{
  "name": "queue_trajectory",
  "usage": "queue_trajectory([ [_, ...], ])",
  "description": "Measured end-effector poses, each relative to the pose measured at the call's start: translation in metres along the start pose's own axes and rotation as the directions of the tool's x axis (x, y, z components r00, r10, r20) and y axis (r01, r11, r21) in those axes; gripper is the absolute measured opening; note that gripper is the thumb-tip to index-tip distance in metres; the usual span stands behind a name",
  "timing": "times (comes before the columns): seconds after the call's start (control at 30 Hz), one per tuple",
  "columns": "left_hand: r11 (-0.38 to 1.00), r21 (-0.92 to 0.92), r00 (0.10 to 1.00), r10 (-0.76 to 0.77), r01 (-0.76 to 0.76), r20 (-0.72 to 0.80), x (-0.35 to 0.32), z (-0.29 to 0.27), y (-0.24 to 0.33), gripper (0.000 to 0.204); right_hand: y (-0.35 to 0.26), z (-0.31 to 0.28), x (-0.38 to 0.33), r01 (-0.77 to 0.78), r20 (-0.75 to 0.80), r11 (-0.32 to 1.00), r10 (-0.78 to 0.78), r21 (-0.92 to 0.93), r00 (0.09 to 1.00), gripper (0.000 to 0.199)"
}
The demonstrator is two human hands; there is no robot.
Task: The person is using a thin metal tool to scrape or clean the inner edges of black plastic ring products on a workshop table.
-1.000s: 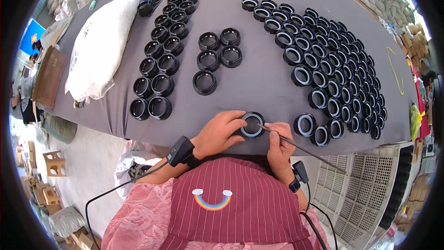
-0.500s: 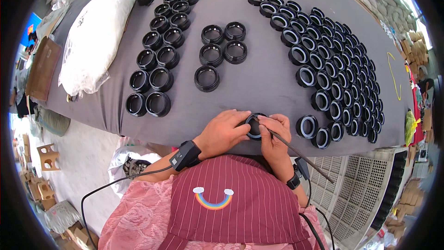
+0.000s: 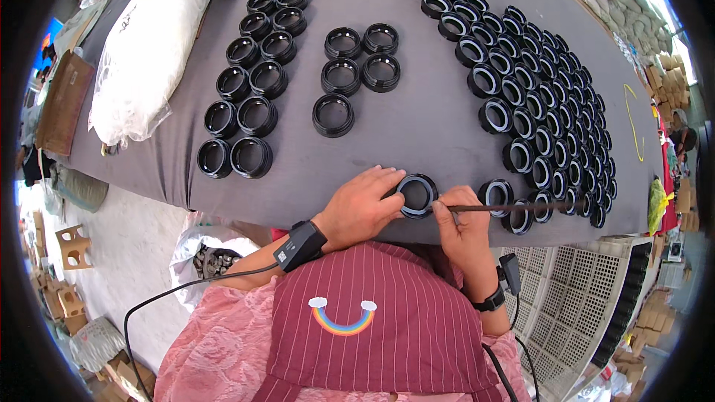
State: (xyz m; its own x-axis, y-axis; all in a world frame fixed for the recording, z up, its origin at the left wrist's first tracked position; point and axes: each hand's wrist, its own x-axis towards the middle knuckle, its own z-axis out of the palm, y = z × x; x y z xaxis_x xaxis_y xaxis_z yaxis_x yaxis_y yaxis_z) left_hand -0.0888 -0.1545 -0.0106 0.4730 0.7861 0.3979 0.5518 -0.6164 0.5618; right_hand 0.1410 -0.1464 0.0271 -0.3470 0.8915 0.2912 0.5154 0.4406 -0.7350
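Note:
At the near edge of the grey-covered table lies a black ring (image 3: 417, 196) with a pale inner band. My left hand (image 3: 365, 205) grips its left side, fingers and thumb curled against the rim. In my right hand (image 3: 462, 225) a thin dark rod (image 3: 514, 208) is pinched; its short end meets the ring's right edge and its long end points right, over other rings. Just right of my right hand sits another pale-banded black ring (image 3: 495, 195). Whether the rod's tip is inside the band or only touching it, I cannot tell.
Many pale-banded black rings (image 3: 532, 108) crowd the table's right side. Plain black rings stand in a double column (image 3: 255, 115) at left and a small group (image 3: 340, 74) mid-table. A white plastic sack (image 3: 153, 52) lies far left. Grey plastic crates (image 3: 558, 290) stand below the right edge.
My right hand has moved right and off the ring's top, swinging the rod from slanting downward to nearly level. The ring's pale band now shows; my left hand still holds it.

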Motion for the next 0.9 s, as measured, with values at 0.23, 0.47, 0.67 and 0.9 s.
queue_trajectory([
  [0.23,1.0,-0.013,1.0,-0.025,0.025,0.008,-0.001,0.004,0.0,0.026,0.015,0.009,-0.005,0.12,0.041,0.969,-0.131,0.215,0.991,0.005],
  [0.47,0.988,-0.131,0.996,-0.086,0.084,-0.01,-0.003,0.003,-0.006,0.053,0.013,0.039,0.003,0.199,-0.132,0.957,-0.173,0.212,0.976,0.01],
  [0.67,0.982,-0.128,0.99,-0.136,0.139,0.03,0.002,0.001,-0.001,0.076,0.011,0.046,0.003,0.228,-0.217,0.972,-0.236,-0.062,0.947,0.013],
  [0.9,0.851,-0.43,0.922,-0.376,0.302,-0.097,0.023,-0.006,0.009,0.07,0.042,0.053,-0.022,0.085,-0.467,0.8,0.257,0.594,0.846,0.008],
])
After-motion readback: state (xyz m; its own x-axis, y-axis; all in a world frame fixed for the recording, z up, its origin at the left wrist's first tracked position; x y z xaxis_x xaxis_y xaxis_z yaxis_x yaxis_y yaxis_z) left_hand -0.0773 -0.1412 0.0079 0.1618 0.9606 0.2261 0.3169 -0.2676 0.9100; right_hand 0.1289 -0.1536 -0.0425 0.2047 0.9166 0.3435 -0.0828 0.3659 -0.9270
